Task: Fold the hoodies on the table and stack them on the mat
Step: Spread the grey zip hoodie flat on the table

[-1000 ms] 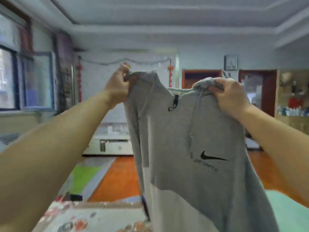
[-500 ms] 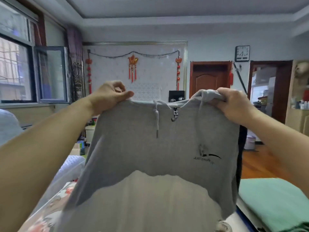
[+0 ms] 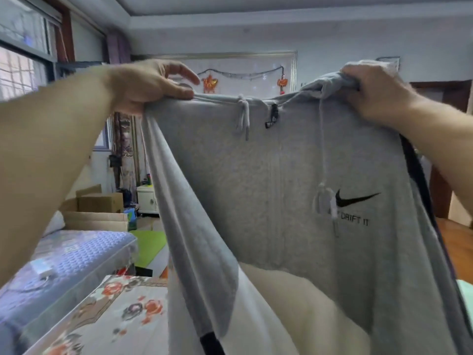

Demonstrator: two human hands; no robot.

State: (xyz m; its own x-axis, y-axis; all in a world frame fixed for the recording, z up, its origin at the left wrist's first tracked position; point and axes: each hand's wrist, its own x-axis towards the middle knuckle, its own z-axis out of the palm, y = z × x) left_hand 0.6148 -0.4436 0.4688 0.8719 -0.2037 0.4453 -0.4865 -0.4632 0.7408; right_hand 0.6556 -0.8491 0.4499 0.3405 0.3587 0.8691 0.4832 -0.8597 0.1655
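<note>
a flower-printed table cover (image 3: 110, 316) lies nearest, lower left. above it hangs the grey cotton hoodie with a black swoosh (image 3: 281, 188), held up in the air: left hand (image 3: 151, 85) pinches one shoulder, right hand (image 3: 373, 90) grips the bunched hood. cardboard boxes (image 3: 99, 208) sit beyond.

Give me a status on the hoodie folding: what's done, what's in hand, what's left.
Done: nothing visibly; no folded hoodie or stack shows in this view. In hand: the grey hoodie hangs unfolded in the air, left hand and right hand gripping its top edge. Left: lay it on the floral-cloth table, fold it, stack it on the mat; any other hoodies are out of view.
</note>
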